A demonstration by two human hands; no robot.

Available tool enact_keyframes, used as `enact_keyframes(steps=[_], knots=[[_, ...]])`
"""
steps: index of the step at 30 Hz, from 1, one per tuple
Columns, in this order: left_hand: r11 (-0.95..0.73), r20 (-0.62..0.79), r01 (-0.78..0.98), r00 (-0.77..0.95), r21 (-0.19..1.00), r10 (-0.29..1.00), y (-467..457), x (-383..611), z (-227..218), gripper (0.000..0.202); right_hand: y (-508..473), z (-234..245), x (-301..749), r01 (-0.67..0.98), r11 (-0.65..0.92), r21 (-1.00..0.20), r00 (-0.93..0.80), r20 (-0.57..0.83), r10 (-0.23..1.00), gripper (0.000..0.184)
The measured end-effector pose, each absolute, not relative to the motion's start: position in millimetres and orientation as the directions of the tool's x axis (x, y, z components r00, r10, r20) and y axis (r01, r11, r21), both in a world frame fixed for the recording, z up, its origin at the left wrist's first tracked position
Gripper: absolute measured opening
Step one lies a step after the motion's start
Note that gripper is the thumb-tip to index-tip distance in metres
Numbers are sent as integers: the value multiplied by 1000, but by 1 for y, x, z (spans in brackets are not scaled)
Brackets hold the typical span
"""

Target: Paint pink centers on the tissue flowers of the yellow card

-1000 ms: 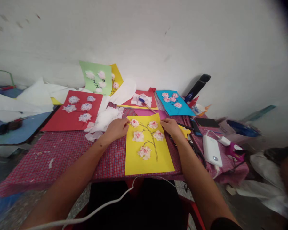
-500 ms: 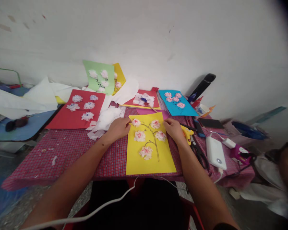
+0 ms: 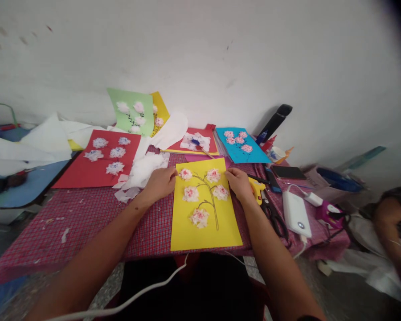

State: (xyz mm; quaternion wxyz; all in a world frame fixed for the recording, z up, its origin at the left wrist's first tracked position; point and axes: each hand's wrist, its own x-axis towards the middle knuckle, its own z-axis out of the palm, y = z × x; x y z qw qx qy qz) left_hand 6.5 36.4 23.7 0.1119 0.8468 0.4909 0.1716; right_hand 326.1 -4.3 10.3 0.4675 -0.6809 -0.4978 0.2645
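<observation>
A yellow sheet of paper (image 3: 190, 236) lies in front of me at the table's front edge. Several pink-and-white tissue flowers (image 3: 199, 217) sit on it along a drawn stem with curved branches. My left hand (image 3: 161, 182) pinches the sheet's upper left edge. At the upper right edge, my right hand (image 3: 239, 180) is closed on the same sheet. Crumpled white tissue (image 3: 147, 169) lies beside my left hand. A yellow glue gun (image 3: 256, 188) and black-handled scissors (image 3: 274, 218) are just right of my right hand and forearm.
Behind stand red (image 3: 83, 171), green (image 3: 115, 104) and blue (image 3: 227, 145) flower sheets. A brush (image 3: 203, 149) rests on tissue at the back. A power bank (image 3: 296, 214) and a phone (image 3: 289, 172) lie to the right. A white cable (image 3: 147, 287) crosses my lap. Another person's arm (image 3: 389, 227) shows far right.
The view has shifted slightly, so the table things sit a little lower and further left. Both hands keep hold of the yellow sheet. The other person's arm at right has moved.
</observation>
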Motion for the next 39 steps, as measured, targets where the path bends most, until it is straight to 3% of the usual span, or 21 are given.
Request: enact_keyframes(steps=[9,18,24,27,31,34,36,39], knots=[[-513,208,791,469,333,858,38,8,20,25,-2,11,323,165,-90,-982,416,-14,909,26],[-483,202,766,440,423,875,36,9,19,24,-1,7,322,33,-71,-997,399,-52,916,30],[-471,194,777,431,418,882,35,12,20,24,0,8,322,-70,-57,-996,401,-80,913,30],[-449,191,747,411,490,891,33,13,19,24,1,8,321,-100,-52,-994,394,-88,915,30],[-379,201,628,338,679,920,31,13,14,24,1,8,320,-151,-46,-987,402,-104,910,31],[-249,150,418,255,874,955,31,17,13,29,1,7,319,-129,-44,-991,413,-94,906,29],[-102,62,205,193,973,979,30,21,16,37,1,7,319,-107,-46,-993,414,-86,906,28],[163,-151,-43,211,986,966,27,26,24,43,1,8,319,-93,-48,-994,416,-83,906,26]])
